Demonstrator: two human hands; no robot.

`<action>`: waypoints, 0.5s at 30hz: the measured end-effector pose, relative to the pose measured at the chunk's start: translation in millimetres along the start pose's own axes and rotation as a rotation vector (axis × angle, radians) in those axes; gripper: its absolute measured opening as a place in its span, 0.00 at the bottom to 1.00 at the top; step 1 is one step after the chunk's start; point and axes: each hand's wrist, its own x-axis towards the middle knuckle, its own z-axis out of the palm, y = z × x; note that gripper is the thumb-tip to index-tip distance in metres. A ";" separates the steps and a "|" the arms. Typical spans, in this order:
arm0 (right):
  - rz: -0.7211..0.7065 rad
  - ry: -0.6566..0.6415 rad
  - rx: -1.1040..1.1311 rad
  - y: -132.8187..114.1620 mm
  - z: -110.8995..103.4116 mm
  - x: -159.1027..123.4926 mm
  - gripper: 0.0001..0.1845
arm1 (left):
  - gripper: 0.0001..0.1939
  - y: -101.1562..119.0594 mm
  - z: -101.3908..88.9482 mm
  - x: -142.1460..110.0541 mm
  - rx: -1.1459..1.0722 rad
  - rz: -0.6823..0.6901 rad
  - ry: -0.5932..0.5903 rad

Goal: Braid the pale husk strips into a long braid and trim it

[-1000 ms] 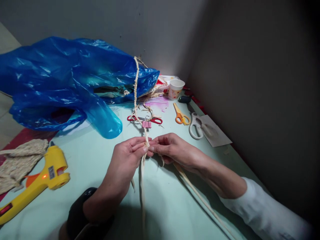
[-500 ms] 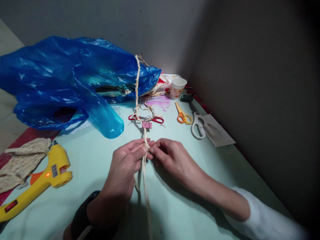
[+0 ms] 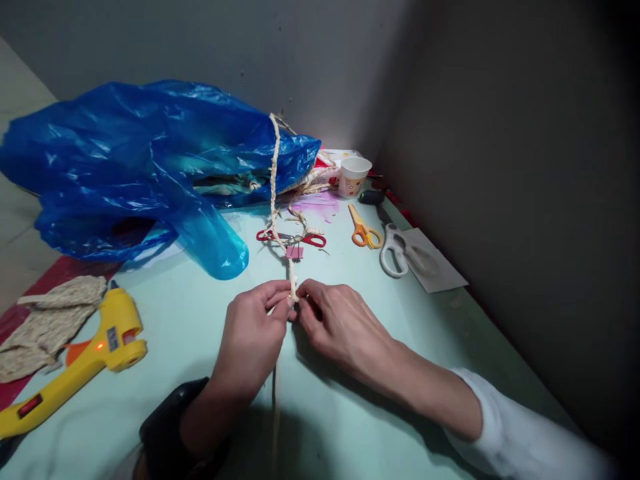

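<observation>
A cream braided cord runs from the top of the blue bag down to my hands. A pink binder clip grips it just beyond my fingertips. My left hand pinches the braid's near end between thumb and fingers. Close against it, my right hand is closed with thumb and index finger at the same spot, on the braid's strands. One loose strand hangs down below my left hand toward me. The exact crossing of the strands is hidden by my fingers.
Red-handled scissors lie behind the clip. Right of them are orange scissors, white scissors and a paper cup. A yellow glue gun with its light on and a woven piece lie left. A blue plastic bag fills the back left.
My right hand has turned more palm-down and pressed nearer to my left. The strand hanging centrally below my hands is no longer seen there; one strand now hangs further left.
</observation>
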 end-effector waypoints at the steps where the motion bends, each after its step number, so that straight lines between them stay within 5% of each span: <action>1: 0.003 0.003 0.026 0.2 0.3 0.5 0.09 | 0.14 0.8 -0.1 -0.8 0.062 0.029 0.013; 15: -0.023 0.094 0.290 7.6 8.8 7.3 0.15 | 0.15 -5.3 0.0 -11.0 0.725 0.424 0.182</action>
